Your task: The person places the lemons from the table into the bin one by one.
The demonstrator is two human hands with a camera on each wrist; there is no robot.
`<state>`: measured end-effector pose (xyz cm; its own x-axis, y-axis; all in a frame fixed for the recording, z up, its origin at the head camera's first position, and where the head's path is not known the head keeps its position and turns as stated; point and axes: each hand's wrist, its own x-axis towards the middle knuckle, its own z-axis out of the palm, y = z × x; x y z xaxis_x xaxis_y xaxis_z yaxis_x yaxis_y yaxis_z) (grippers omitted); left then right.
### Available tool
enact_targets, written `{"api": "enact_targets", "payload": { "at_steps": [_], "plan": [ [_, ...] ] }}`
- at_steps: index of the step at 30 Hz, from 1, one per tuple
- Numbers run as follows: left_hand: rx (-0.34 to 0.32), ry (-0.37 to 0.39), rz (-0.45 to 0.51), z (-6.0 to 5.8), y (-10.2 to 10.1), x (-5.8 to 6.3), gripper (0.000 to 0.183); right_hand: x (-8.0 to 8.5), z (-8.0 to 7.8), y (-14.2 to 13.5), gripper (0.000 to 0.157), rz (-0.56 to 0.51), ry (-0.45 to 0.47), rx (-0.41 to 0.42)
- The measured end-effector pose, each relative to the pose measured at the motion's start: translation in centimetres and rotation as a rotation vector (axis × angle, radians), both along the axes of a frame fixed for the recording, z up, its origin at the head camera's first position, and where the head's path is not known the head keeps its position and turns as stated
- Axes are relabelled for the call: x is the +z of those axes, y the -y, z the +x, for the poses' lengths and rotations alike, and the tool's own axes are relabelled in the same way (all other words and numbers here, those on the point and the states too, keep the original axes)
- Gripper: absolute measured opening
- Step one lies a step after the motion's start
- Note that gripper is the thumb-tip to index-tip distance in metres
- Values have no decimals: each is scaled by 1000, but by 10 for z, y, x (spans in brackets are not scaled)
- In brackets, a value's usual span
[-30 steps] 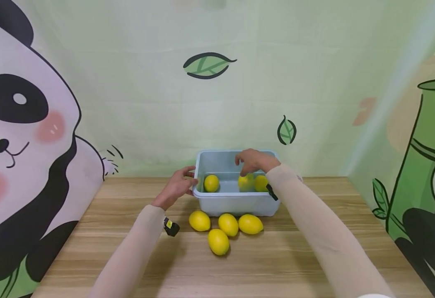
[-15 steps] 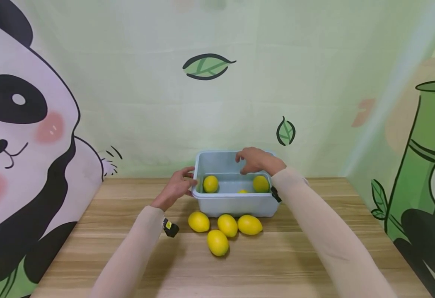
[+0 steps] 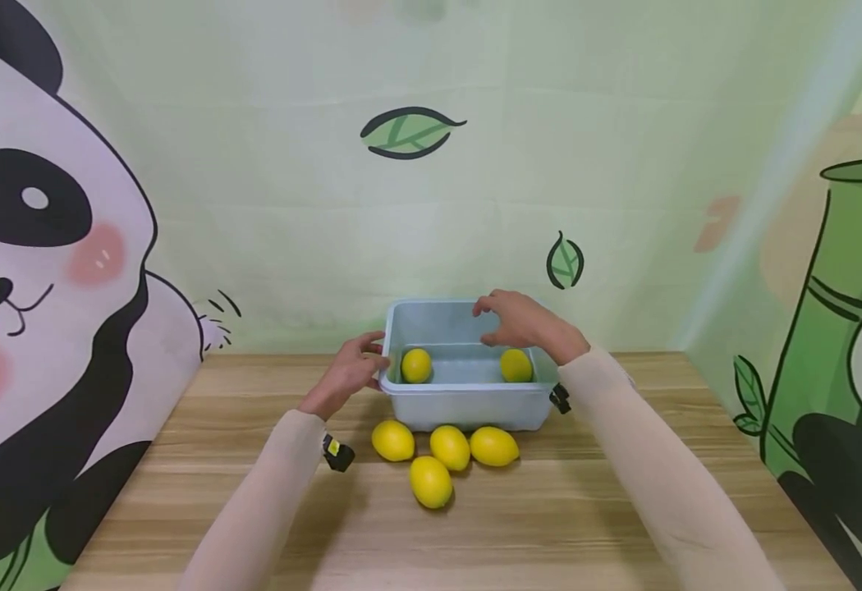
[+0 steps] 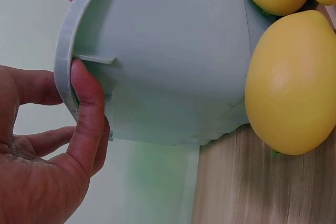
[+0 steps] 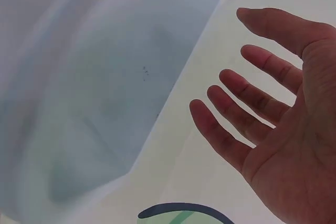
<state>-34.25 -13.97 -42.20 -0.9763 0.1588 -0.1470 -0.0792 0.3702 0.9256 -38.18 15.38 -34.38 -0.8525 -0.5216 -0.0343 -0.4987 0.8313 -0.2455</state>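
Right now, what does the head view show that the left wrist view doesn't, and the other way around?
Only the head view shows two lemons inside the blue bin, plus the panda printed on the backdrop.

Only the left wrist view shows a short rib beneath the bin's rim and a green tip on the nearest lemon.

Both show the left hand gripping the bin's rim, lemons outside the bin, and the wood-grain tabletop.

Four lemons (image 3: 450, 448) lie before the bin (image 3: 470, 409).
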Motion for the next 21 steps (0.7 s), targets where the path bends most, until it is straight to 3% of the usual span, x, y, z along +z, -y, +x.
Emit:
{"api": "enact_targets", "payload": {
  "at_steps": [9,21],
  "plan": [
    [-1,9,-8,0,0,0,63,-10,17,-13,48,-104,-84,3],
    [-4,2,7,0,2,0,64,-21,34,-36,52,-228,-175,-59]
  ]
}}
